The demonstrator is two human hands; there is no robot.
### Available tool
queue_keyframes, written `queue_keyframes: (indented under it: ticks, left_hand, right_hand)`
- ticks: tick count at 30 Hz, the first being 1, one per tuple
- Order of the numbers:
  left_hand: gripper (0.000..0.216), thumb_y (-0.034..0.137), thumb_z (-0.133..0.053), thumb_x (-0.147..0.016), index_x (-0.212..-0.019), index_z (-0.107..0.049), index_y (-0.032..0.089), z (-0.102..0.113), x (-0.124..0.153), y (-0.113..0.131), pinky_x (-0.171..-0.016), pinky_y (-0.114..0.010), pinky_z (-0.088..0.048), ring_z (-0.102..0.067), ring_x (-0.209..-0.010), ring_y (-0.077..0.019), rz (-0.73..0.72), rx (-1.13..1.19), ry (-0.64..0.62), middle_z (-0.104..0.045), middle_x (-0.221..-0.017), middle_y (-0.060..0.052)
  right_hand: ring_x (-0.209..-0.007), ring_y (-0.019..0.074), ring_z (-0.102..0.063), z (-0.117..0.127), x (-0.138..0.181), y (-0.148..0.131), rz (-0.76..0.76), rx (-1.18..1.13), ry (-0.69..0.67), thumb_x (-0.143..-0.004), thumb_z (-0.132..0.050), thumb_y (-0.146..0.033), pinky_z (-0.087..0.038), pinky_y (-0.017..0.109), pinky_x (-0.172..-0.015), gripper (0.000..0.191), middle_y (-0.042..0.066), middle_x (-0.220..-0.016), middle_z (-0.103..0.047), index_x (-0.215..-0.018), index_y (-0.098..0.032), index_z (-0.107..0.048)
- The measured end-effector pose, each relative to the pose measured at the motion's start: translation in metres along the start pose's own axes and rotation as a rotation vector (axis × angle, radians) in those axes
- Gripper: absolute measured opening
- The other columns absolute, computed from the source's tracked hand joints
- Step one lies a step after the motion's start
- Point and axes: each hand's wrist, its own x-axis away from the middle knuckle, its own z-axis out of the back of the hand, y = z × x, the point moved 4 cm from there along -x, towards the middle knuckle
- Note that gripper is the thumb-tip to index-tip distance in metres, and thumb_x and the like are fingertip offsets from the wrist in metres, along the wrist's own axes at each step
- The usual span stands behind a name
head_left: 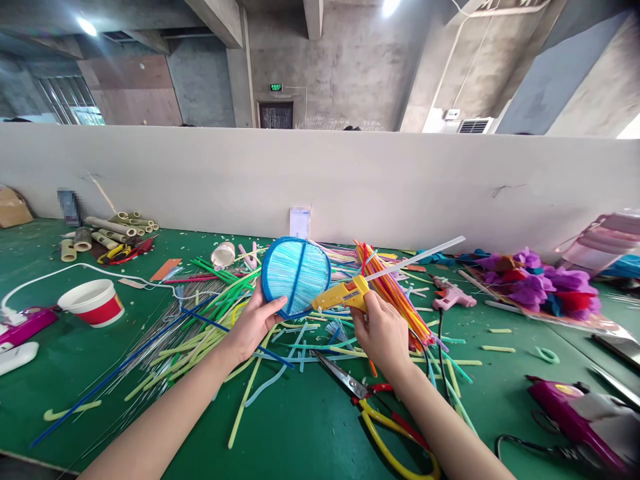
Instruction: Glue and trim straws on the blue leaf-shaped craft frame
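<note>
My left hand [257, 321] grips the lower left edge of a blue leaf-shaped piece [313, 270], which has a dark blue rim and a centre rib and is held upright above the table. My right hand [383, 327] is wrapped round a yellow hot glue gun [343, 295], with a long clear glue stick [415, 259] poking out of its back. The gun's nozzle is at the lower right rim of the blue piece; whether it touches cannot be made out. Below my hands lie scissors with yellow handles [373, 417], their blades partly open.
Pipe cleaners in green and yellow [200, 347] and an orange bundle [395, 293] cover the green table [280, 437]. To the left are a paper cup [93, 303] and bamboo pieces [117, 233]. To the right are a pink glue gun [453, 293], purple flowers [540, 280] and a magenta device [575, 420].
</note>
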Motion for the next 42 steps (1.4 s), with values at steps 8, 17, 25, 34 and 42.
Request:
queue_keyframes:
  ticks: [8, 17, 25, 34, 42]
  left_hand:
    - [0.078, 0.021, -0.073, -0.081, -0.148, -0.036, 0.035, 0.001, -0.001, 0.0, -0.078, -0.03, -0.056, -0.066, -0.106, -0.0229, -0.013, 0.012, 0.008, -0.067, -0.126, -0.004]
    - [0.078, 0.02, -0.072, -0.081, -0.148, -0.035, 0.035, 0.001, -0.002, 0.0, -0.085, -0.031, -0.055, -0.065, -0.11, -0.0224, -0.011, 0.021, 0.005, -0.066, -0.128, -0.004]
    - [0.083, 0.014, -0.075, -0.076, -0.147, -0.037, 0.034, 0.002, 0.0, -0.001, -0.086, -0.031, -0.055, -0.066, -0.108, -0.0222, 0.013, 0.045, 0.036, -0.069, -0.124, -0.003]
    - [0.074, 0.028, -0.07, -0.085, -0.149, -0.035, 0.037, -0.004, 0.003, -0.002, -0.097, -0.04, -0.054, -0.065, -0.113, -0.0252, 0.083, 0.108, 0.001, -0.063, -0.134, -0.004]
    - [0.077, 0.029, -0.071, -0.085, -0.15, -0.032, 0.04, -0.006, 0.007, -0.01, -0.102, -0.04, -0.05, -0.061, -0.12, -0.0254, 0.146, 0.069, -0.054, -0.063, -0.136, -0.003]
  right_hand:
    - [-0.063, 0.0184, -0.057, 0.001, -0.001, 0.005, -0.019, 0.013, -0.001, -0.092, -0.047, -0.026, -0.03, 0.026, -0.052, 0.009, 0.003, -0.072, -0.061, -0.084, -0.022, -0.047]
    - [-0.065, 0.0188, -0.057, 0.0, -0.002, 0.014, -0.044, 0.013, -0.006, -0.092, -0.046, -0.028, -0.027, 0.027, -0.051, 0.011, 0.003, -0.073, -0.061, -0.085, -0.021, -0.049]
    - [-0.061, 0.0195, -0.056, 0.008, -0.008, 0.018, -0.291, 0.04, 0.091, -0.086, -0.055, -0.056, -0.029, 0.027, -0.049, 0.034, 0.002, -0.07, -0.059, -0.081, -0.023, -0.049]
    - [-0.048, 0.0185, -0.049, 0.014, -0.007, 0.035, -0.41, -0.085, 0.173, -0.086, -0.052, -0.051, -0.034, 0.03, -0.05, 0.035, -0.001, -0.049, -0.048, -0.065, -0.024, -0.05]
    - [-0.048, 0.0192, -0.051, 0.013, -0.007, 0.036, -0.459, -0.095, 0.133, -0.085, -0.054, -0.052, -0.034, 0.03, -0.049, 0.033, 0.0, -0.053, -0.053, -0.078, -0.021, -0.06]
